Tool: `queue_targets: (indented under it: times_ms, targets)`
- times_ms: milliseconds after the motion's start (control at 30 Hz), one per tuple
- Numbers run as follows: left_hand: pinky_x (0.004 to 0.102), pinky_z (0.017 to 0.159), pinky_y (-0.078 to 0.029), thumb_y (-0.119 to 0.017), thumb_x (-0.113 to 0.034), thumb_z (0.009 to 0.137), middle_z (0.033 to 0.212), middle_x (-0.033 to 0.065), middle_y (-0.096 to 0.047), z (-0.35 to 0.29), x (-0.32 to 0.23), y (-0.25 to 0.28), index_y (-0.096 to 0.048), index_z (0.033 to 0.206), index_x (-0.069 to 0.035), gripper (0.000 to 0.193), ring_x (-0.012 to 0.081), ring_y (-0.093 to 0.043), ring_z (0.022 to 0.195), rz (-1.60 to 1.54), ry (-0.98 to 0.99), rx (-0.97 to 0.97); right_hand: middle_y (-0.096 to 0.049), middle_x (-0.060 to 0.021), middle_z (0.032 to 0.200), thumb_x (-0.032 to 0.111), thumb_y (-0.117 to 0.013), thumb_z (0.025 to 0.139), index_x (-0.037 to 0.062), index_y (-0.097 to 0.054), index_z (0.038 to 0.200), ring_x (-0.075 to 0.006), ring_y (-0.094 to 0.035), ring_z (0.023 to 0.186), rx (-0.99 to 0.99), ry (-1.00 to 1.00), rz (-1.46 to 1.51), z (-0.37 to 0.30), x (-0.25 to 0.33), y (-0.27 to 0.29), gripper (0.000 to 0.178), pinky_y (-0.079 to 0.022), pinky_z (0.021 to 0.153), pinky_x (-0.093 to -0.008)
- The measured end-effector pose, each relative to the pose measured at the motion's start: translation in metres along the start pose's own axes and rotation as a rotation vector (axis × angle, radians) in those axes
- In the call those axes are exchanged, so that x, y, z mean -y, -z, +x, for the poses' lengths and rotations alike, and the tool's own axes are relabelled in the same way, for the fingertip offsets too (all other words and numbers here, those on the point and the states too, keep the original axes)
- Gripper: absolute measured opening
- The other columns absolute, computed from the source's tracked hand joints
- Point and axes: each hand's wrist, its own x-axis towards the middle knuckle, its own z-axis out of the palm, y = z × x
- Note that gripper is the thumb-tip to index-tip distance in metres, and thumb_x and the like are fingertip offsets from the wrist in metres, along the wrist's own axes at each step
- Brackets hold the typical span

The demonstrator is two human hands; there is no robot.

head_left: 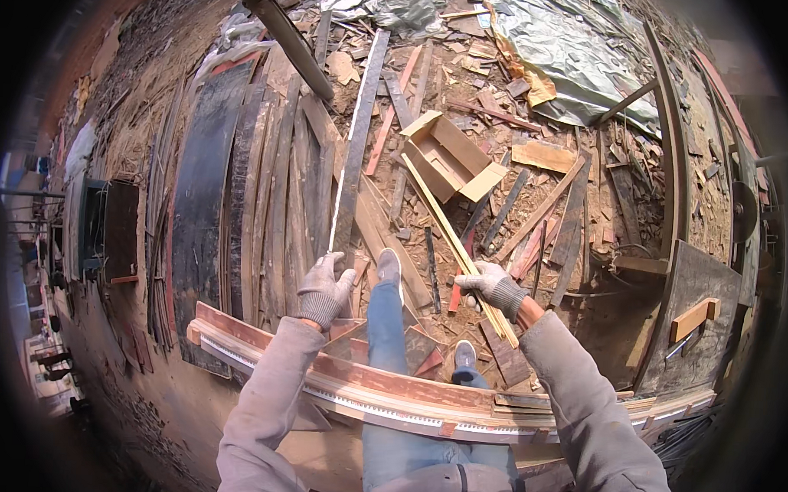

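Note:
My right hand [495,286], in a pale knitted work glove, is closed around several thin light wooden strips [443,215]. Their far ends reach the open cardboard box, and their near ends stick out below my wrist. My left hand [325,289], gloved the same way, has its fingers curled at the near end of a narrow white strip [335,211]. That strip runs away from me along a dark plank [356,149]. Crossing beneath both forearms is a long wooden beam [355,369] with a white, ruler-like marked band along it.
The open cardboard box [440,167] sits among scrap wood ahead. Long boards [207,187] lie to the left. A metal post [284,38] slants in at the top, a timber post [671,143] stands right, and a crumpled silvery sheet [574,57] covers rubble.

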Motion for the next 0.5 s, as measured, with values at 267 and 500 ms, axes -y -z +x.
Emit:
queue_targets:
  times_ms: [267, 500]
  targets:
    - [0.0473, 0.109, -0.047, -0.072, -0.037, 0.091, 0.14, 0.0191, -0.06, 0.388, 0.199, -0.22, -0.057, 0.143, -0.011, 0.06, 0.0398, -0.057, 0.129, 0.259, -0.087, 0.135, -0.066, -0.0063, 0.077, 0.021, -0.073, 0.097, -0.0006, -0.065, 0.103, -0.0134, -0.062, 0.056, -0.047, -0.251, 0.058, 0.359, -0.022, 0.003, 0.024, -0.049, 0.048, -0.0308]
    - [0.0467, 0.118, -0.041, -0.075, -0.047, 0.091, 0.156, 0.0204, -0.047, 0.555, 0.269, -0.405, -0.044, 0.154, -0.007, 0.081, 0.0368, -0.047, 0.144, 0.309, 0.173, 0.19, -0.066, -0.0048, 0.082, 0.015, -0.076, 0.097, -0.0019, -0.06, 0.127, -0.01, -0.06, 0.051, -0.287, -0.517, 0.077, 0.353, -0.131, 0.055, 0.038, -0.049, 0.046, -0.0255]
